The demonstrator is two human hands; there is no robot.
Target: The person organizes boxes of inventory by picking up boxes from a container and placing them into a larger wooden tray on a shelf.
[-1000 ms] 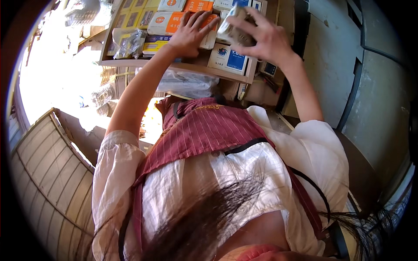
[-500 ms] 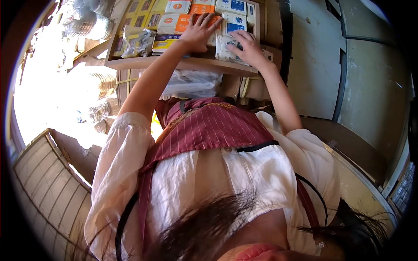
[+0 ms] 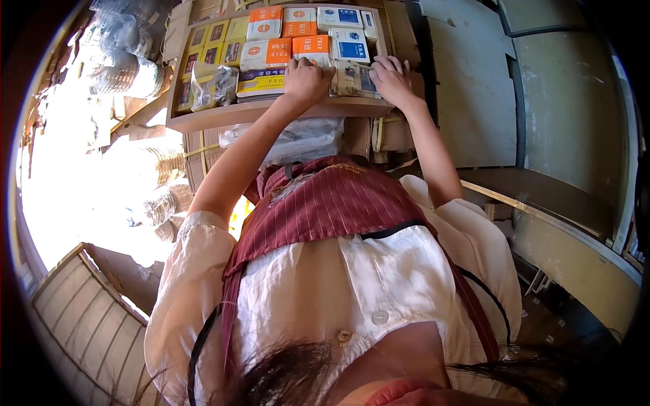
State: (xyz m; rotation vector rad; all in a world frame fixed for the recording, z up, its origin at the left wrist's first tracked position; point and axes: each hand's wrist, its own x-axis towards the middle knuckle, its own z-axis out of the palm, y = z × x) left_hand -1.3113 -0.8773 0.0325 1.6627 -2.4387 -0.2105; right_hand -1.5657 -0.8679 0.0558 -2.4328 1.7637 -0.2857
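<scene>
A shallow wooden drawer (image 3: 271, 111) full of small boxes lies in front of me. My left hand (image 3: 308, 81) bends its fingers down at the near side of an orange and white box (image 3: 312, 49); its fingertips are hidden. To its right lies a dull, greyish-brown packet (image 3: 355, 78) that looks wrapped in clear plastic. At that packet's right side, by the drawer's right wall, rests my right hand (image 3: 393, 78), fingers bent and slightly apart. A yellow and purple box (image 3: 261, 82) is left of my left hand. Behind my hands sits a white and blue box (image 3: 350, 46).
Several yellow boxes (image 3: 215, 40) and a clear bag of small parts (image 3: 214, 86) fill the drawer's left side. Plastic-wrapped goods (image 3: 305, 139) lie below its front edge. Large grey panels (image 3: 467, 88) stand at the right; wrapped bundles (image 3: 125, 71) are at the left.
My left hand has drawn back toward the drawer's front, its fingers now bent. My right hand has slid off the packet's top to its right side. The view has shifted slightly.
</scene>
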